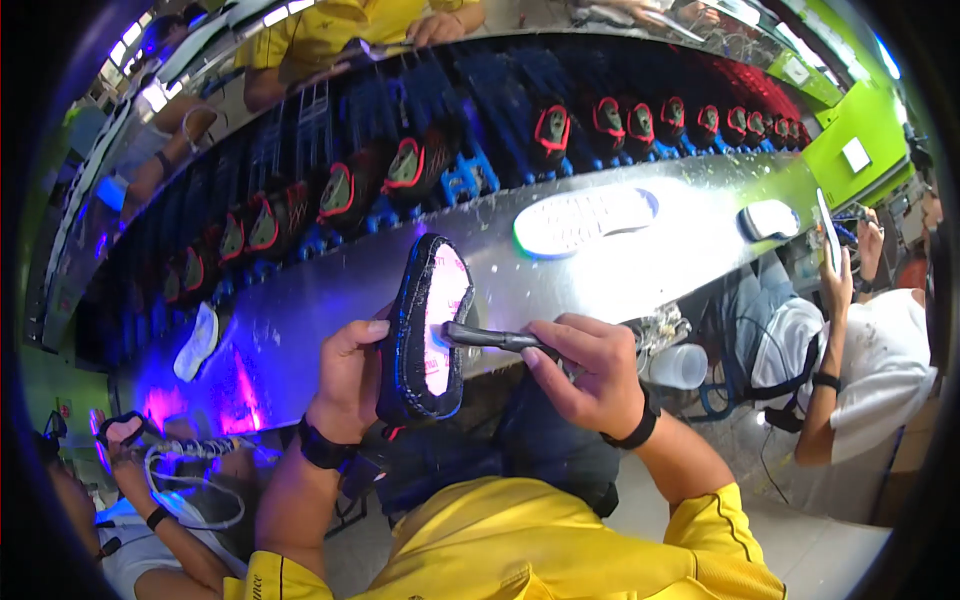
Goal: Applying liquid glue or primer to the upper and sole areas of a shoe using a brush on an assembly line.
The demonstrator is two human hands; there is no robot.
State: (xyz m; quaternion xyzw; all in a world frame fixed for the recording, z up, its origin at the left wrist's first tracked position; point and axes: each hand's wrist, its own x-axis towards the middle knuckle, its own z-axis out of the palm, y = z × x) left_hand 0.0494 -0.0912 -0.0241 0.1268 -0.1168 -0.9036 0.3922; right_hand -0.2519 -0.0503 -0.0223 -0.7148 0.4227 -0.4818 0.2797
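Observation:
My left hand is closed around a black shoe upper, which is turned so its bottom faces up. Across that bottom lies a pale pinkish-white panel with red marks, framed by a dark border. Between the fingers and thumb of my right hand is a dark-handled brush, pointing left. Its tip touches the pale panel near the middle of the bottom. The upper is above my lap, at the near edge of the metal table.
Beyond the table runs a rack with several black-and-red shoes. A white sole lies under bright light, with a smaller sole to its right and another pale sole at left. A clear plastic cup stands at right. Co-workers are on both sides and opposite.

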